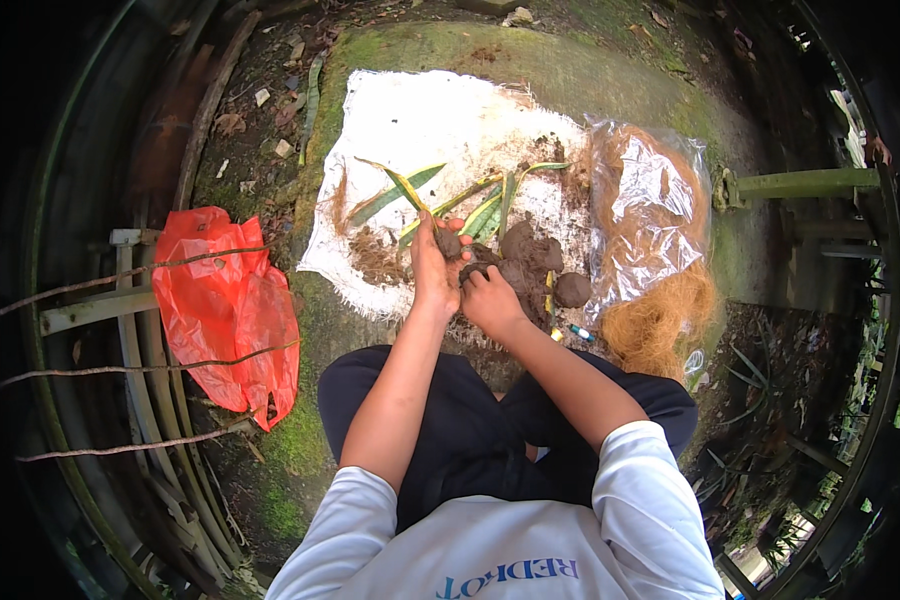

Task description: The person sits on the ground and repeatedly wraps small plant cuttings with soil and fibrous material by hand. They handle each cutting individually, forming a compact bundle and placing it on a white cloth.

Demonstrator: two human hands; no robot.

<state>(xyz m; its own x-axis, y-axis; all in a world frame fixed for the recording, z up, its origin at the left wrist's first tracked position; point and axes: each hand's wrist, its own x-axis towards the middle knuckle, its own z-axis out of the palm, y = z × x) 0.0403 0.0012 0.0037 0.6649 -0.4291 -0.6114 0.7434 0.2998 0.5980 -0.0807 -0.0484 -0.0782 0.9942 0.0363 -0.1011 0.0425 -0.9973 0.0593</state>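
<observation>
On the white sheet (410, 120): one sheet spread over mossy ground, soil scattered on it.
Left hand (435, 268): closed around one leafy cutting (410, 190) at its soil-packed base.
Right hand (490, 298): fingers curled against the soil clump (485, 258) just beside the left hand; how firmly it grips, I cannot tell.
Soil balls (573, 289): about three, right of the hands.
Loose green leaves (485, 205): roughly four.
Packages: one clear plastic bag (650, 200) of brown coconut fibre (660, 325), right; one red plastic bag (225, 300), left.

Crumpled red plastic bag (228, 310) off to the left, coconut fibre (660, 325) spilling from a clear bag (650, 200) on the right.
</observation>
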